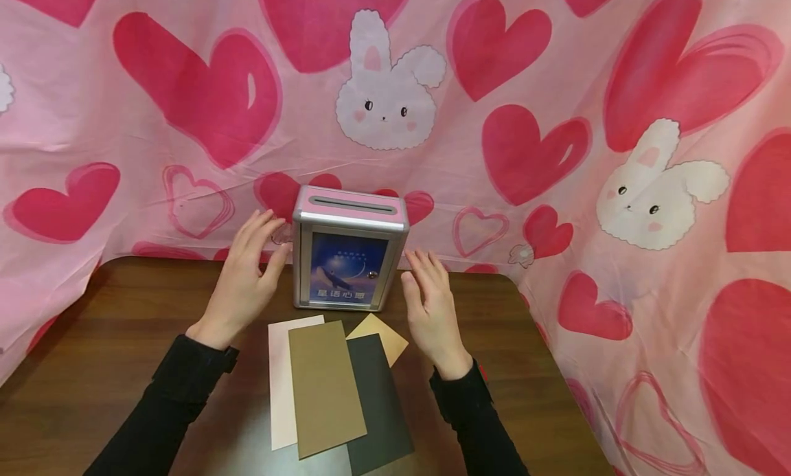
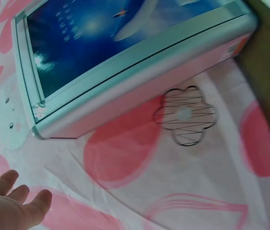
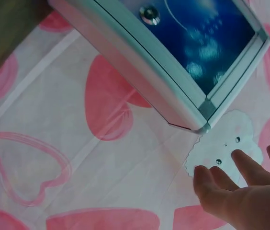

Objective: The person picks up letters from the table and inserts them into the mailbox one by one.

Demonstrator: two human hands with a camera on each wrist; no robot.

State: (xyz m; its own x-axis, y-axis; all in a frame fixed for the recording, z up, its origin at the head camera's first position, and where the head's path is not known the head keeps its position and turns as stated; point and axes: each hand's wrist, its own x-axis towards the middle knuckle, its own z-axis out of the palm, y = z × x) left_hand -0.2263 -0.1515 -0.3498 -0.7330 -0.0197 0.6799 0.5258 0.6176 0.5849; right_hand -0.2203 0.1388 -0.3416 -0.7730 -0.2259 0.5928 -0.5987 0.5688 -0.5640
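A pink, silver-edged box (image 1: 350, 215) with a slot in its top stands upright at the back of the table. Its framed front carries a blue picture (image 1: 346, 266) and a small round lock (image 1: 373, 275). Just left of the box is my left hand (image 1: 246, 273), fingers extended and holding nothing. On the other side my right hand (image 1: 430, 304) is held up, also with nothing in it. Both wrist views show a gap between the fingers and the box (image 2: 140, 72). The right fingertips (image 3: 203, 175) appear below a box corner in the right wrist view.
In front of the box lie overlapping papers or envelopes: a pale pink one (image 1: 281, 387), a brown one (image 1: 327, 393), a dark grey one (image 1: 380, 407) and a tan one (image 1: 386, 338). A pink cloth (image 1: 445, 167) with hearts and rabbits hangs behind the wooden table (image 1: 513, 366).
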